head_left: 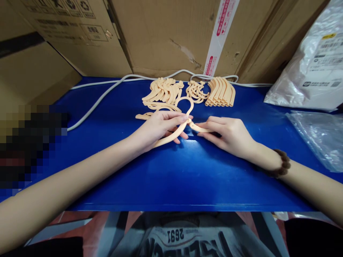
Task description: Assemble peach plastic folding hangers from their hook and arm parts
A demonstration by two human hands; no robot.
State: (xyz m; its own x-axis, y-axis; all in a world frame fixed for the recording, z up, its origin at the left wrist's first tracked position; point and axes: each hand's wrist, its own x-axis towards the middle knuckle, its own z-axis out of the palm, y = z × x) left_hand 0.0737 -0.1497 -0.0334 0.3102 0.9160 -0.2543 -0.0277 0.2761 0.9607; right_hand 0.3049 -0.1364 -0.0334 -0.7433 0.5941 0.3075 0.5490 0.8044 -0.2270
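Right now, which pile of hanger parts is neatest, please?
The rightmost pile: its curved hanger arms lie parallel, whereas the left pile and middle pile are jumbled.

- Glossy blue desk [171, 182]
- Curved peach plastic pieces [164, 91] lie piled
- Small peach plastic hooks [197, 92] beside them
- Arched peach plastic bars [221, 92] lie aligned
- White cable [124, 78] winds behind
- Shiny white plastic parcel [302, 73]
- Clear plastic bag [318, 137] lies flat
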